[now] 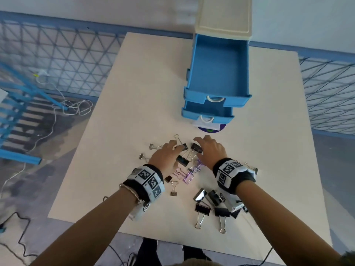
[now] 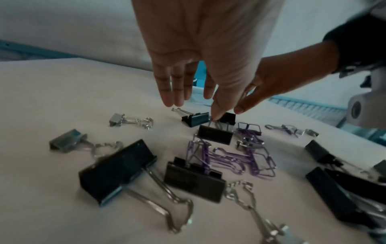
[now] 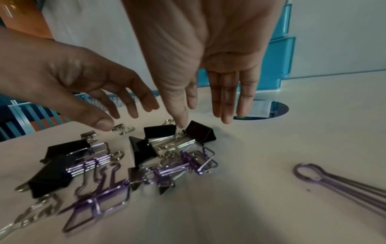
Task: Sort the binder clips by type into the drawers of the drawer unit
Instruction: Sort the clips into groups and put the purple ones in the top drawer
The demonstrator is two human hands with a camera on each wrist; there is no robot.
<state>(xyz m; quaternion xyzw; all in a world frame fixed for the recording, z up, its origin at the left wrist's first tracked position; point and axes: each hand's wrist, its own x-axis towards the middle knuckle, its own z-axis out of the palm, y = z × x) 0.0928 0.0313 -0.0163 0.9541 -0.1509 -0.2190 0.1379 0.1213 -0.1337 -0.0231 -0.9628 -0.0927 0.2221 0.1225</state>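
Blue mesh fencing ran around a pale tabletop (image 1: 134, 93), and at its far side stood the drawer unit (image 1: 222, 20), cream on top, with the top drawer (image 1: 219, 73) and the second drawer (image 1: 207, 112) both pulled out and, as far as could be seen, with nothing inside. In front of the drawer unit the binder clips lay scattered and partly tangled: black clips (image 1: 196, 148), purple wire clips (image 1: 189, 176) and small silver clips (image 1: 173, 191).

Both hands hovered over the heap, close to each other. The left hand (image 1: 165, 154) had its fingers (image 2: 167, 92) apart and straight, holding nothing, with the thumb tip down at the wire handles of a black clip (image 2: 215, 136). The right hand (image 1: 211, 148) also held nothing, its fingers (image 3: 223, 102) spread, the thumb reaching between two black clips.

The risk, in my judgement, was the tangle: the handles were hooked into each other, so lifting one black clip could drag a purple one along, and it could land in the wrong drawer. Also both hands were reaching for the same small group and could hinder each other.
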